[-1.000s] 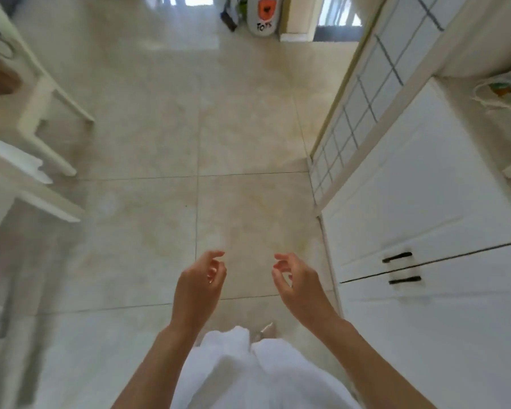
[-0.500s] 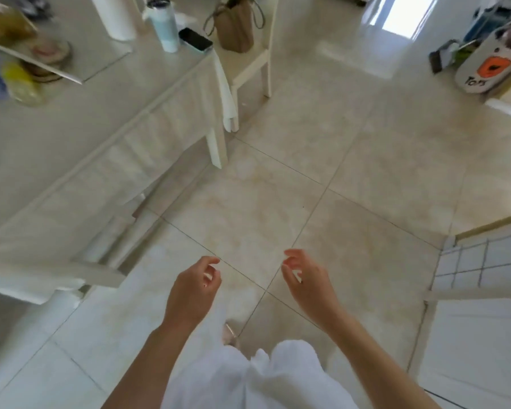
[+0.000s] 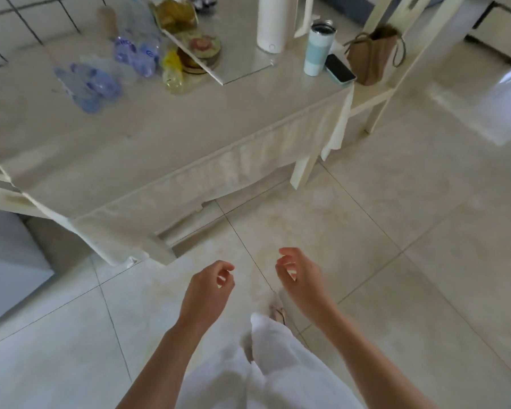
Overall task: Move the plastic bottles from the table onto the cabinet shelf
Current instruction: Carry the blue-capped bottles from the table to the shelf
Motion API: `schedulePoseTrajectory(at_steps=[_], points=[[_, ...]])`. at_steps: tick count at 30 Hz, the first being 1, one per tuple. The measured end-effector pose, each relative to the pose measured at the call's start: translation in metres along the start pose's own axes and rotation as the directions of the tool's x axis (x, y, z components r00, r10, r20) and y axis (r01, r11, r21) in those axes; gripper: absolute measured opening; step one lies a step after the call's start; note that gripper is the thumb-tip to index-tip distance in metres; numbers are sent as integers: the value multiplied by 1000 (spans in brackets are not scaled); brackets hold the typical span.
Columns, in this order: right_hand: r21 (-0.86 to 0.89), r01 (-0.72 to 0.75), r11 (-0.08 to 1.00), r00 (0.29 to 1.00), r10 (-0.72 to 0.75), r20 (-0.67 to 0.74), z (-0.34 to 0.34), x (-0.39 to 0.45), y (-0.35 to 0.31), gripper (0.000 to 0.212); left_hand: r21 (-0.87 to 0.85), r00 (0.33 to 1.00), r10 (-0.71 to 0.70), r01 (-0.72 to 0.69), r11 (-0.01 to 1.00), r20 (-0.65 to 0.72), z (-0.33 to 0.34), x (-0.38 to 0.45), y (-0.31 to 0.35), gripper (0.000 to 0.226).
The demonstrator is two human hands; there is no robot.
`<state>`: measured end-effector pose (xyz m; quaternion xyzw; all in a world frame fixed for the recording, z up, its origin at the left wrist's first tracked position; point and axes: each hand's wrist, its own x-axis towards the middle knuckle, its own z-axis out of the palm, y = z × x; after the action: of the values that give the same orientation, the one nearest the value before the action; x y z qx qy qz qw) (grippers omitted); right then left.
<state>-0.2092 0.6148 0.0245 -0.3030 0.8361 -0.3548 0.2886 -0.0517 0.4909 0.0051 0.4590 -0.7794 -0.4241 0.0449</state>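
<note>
Two bare hands hang low over a tiled floor (image 3: 396, 219), a little apart from each other. The left hand (image 3: 208, 290) and the right hand (image 3: 300, 278) each have loosely curled fingers and hold nothing. Ahead of them and to the left stands a table (image 3: 136, 149) under a pale cloth. Far beyond the left hand, on the table's far side, clear plastic bottles (image 3: 106, 72) with blue labels lie clustered. Further right, beyond both hands, stand a pale blue tumbler (image 3: 317, 48) and a dark phone (image 3: 340, 67).
</note>
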Motion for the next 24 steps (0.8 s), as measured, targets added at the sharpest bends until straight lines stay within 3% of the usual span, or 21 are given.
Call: schedulePoseTrajectory(at_steps=[7, 14, 24], points=[[-64, 103, 993, 988, -94, 124, 0, 97, -28, 28, -54, 992, -100, 97, 994, -72, -13, 74, 25, 17], [-107, 292, 951, 925, -252, 286, -8, 203, -76, 27, -138, 962, -212, 190, 972, -171, -38, 156, 54, 17], [-70, 375, 924, 883, -333, 329, 33, 316, -156, 24, -225, 914, -311, 255, 940, -263, -104, 249, 37, 16]])
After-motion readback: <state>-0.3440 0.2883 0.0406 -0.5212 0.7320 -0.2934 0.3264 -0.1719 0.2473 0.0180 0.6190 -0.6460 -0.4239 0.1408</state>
